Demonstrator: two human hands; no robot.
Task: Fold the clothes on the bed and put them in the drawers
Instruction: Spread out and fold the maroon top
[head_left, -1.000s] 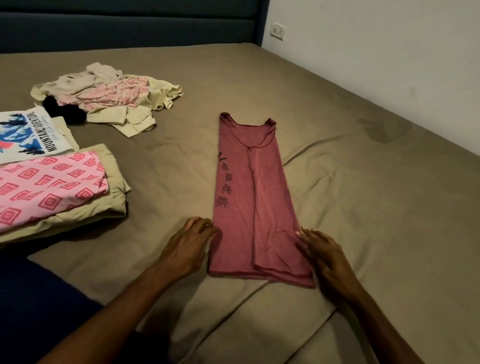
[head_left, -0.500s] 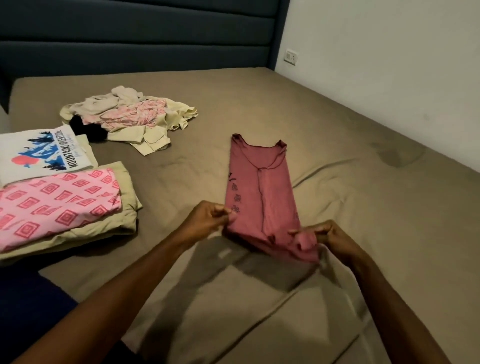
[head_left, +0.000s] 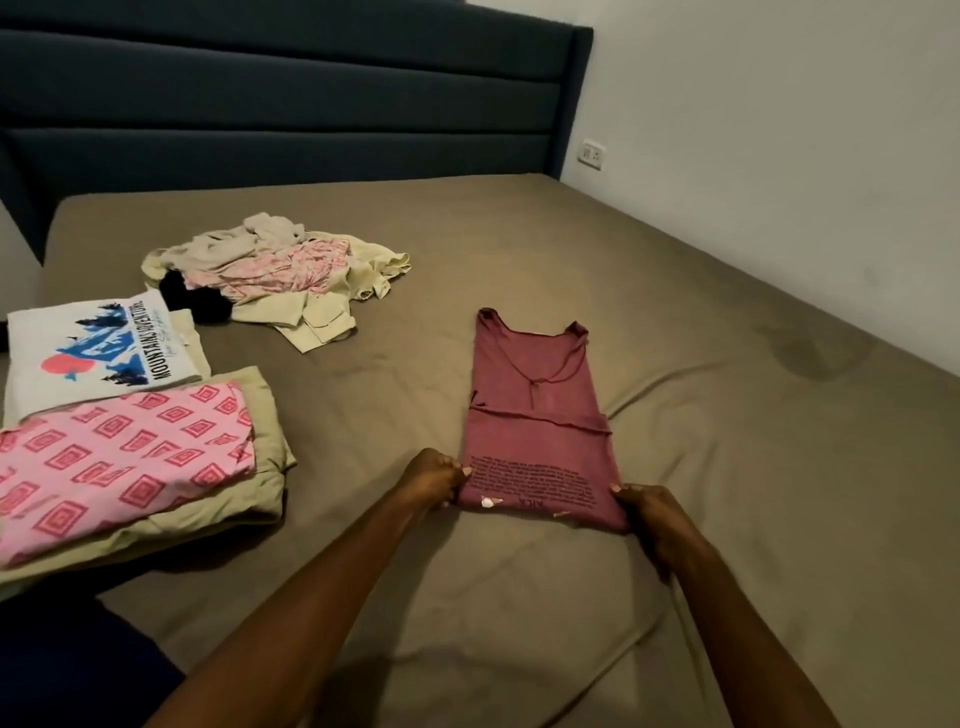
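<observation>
A maroon tank top (head_left: 535, 410) lies on the brown bed (head_left: 675, 467), its lower part folded up over itself so printed dark text shows on the near half. My left hand (head_left: 434, 478) pinches the near left corner of the fold. My right hand (head_left: 649, 512) pinches the near right corner. A loose pile of unfolded clothes (head_left: 280, 270), cream, pink and black, sits further up the bed to the left. No drawers are in view.
Folded clothes lie at the left: a pink patterned piece (head_left: 119, 457) on a beige one (head_left: 265, 415), and a white printed T-shirt (head_left: 93, 348) behind. A dark blue headboard (head_left: 291, 104) spans the back. A white wall (head_left: 779, 156) runs along the right.
Both hands took the tank top's bottom hem, lifted it and folded it up over the middle. The garment now lies shorter, with printed text facing up. The camera tilted up.
</observation>
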